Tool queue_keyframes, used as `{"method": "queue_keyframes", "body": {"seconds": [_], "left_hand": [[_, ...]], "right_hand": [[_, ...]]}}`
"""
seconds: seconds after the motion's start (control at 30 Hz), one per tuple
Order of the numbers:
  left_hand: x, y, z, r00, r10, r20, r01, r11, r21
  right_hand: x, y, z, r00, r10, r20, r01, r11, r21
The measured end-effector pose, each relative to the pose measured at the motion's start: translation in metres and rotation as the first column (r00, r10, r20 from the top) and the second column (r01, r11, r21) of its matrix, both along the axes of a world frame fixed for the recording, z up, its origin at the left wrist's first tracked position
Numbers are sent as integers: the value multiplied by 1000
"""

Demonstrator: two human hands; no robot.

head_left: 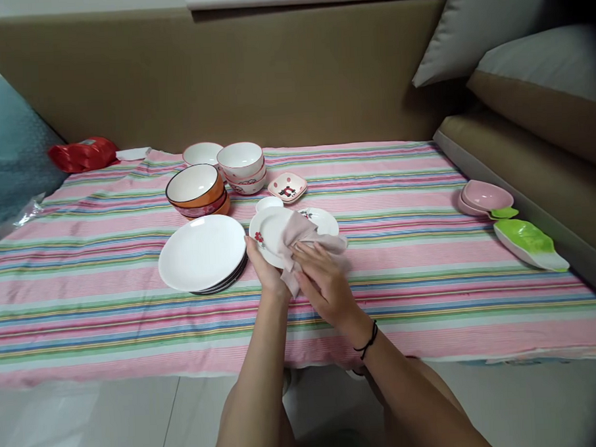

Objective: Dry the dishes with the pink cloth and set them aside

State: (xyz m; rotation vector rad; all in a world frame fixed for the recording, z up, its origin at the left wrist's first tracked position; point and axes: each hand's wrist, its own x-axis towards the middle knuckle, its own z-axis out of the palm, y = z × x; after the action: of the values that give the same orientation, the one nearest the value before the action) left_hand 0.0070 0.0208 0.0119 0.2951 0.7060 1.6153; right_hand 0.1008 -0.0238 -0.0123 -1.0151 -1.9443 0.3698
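My left hand [264, 268] grips the near rim of a small white plate with a red flower [269, 232], tilted up off the striped cloth. My right hand [324, 283] presses a pale pink cloth [301, 234] against the plate's face, fingers closed on the fabric. A second flowered plate [323, 220] lies just behind, partly hidden by the cloth. A stack of plain white plates [201, 254] sits immediately left of my left hand.
Behind stand stacked orange bowls [196, 190], white bowls [241, 167], a small square dotted dish [287, 188] and a tiny white dish [268, 203]. Pink dishes [485, 197] and a green leaf dish [529, 243] lie right. A red packet [82, 154] is far left.
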Motion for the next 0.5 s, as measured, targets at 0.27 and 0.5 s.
{"method": "queue_keyframes", "body": {"seconds": [0.27,0.5], "left_hand": [[0,-2,-4,988,-155,-25,155,988,-8],[-12,-1,0,981,-191,-21,191,982,-10]], "right_hand": [[-3,7,-5,994,80,79,-85,994,62],[11,18,-8,983,-55,176,18,979,201]]}}
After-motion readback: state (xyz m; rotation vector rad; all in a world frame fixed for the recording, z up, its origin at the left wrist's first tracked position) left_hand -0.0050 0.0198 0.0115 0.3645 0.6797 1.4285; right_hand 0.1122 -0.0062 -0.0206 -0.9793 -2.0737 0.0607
